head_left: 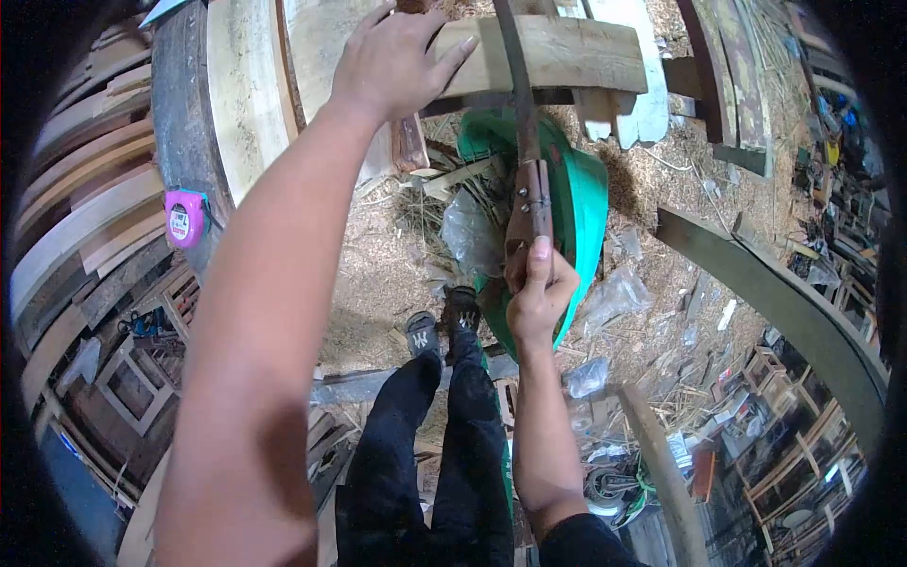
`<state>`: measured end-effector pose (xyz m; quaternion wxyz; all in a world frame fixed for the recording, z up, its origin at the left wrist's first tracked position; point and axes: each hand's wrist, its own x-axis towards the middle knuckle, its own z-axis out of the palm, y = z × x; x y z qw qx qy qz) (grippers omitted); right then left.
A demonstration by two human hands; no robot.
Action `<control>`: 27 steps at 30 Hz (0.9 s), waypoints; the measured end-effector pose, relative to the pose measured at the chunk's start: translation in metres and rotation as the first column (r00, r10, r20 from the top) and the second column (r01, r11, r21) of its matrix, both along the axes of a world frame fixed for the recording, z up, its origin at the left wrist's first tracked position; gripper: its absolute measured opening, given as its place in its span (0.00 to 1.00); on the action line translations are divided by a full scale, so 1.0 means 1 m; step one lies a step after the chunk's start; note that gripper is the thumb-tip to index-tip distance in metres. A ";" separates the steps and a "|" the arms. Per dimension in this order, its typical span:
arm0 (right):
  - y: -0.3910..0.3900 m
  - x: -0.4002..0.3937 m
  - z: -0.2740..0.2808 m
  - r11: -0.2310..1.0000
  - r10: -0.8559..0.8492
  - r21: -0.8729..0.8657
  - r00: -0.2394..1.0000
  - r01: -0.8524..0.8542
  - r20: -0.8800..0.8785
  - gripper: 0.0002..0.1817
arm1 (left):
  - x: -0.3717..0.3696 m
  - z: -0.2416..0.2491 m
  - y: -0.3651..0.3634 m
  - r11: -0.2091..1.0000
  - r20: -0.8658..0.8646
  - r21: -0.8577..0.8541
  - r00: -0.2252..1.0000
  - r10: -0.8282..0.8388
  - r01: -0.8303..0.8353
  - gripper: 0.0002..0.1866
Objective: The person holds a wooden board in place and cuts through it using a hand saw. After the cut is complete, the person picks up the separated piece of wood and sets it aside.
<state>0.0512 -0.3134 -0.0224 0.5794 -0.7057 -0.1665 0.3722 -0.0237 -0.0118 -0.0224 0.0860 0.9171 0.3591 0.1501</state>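
Note:
My right hand (pixel 537 300) is wrapped around the brown wooden handle of a handsaw (pixel 524 123), thumb along the top of the grip. The saw's long, dark blade points away from me and crosses over a pale wooden plank (pixel 576 55). My left hand (pixel 392 61) lies on the left end of that plank, fingers spread and the thumb reaching along its face towards the blade. Beneath the saw sits a green tub (pixel 590 189) with wood scraps and a clear plastic bag (pixel 470 231) in it.
A pink tape measure (pixel 185 217) rests on a dark beam to the left, near stacked boards (pixel 250 94). Sawdust and scraps cover the floor around my shoes (pixel 423 333). To the right, a long curved board (pixel 784 283) slants past more timber.

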 end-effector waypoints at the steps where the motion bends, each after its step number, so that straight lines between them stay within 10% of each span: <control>1: 0.001 0.000 0.008 0.999 0.008 -0.031 0.999 -0.009 -0.045 0.30 | 0.001 -0.002 0.002 0.999 -0.079 0.043 0.997 0.017 -0.013 0.31; 9: 0.006 0.026 0.072 0.993 0.036 -0.112 0.999 -0.041 -0.041 0.23 | 0.001 0.004 0.000 1.000 -0.006 -0.020 1.000 0.011 -0.011 0.21; 27: 0.004 0.012 0.003 0.981 -0.021 -0.192 0.999 0.027 0.032 0.29 | -0.001 0.001 0.004 0.998 -0.064 -0.056 0.998 -0.015 0.011 0.17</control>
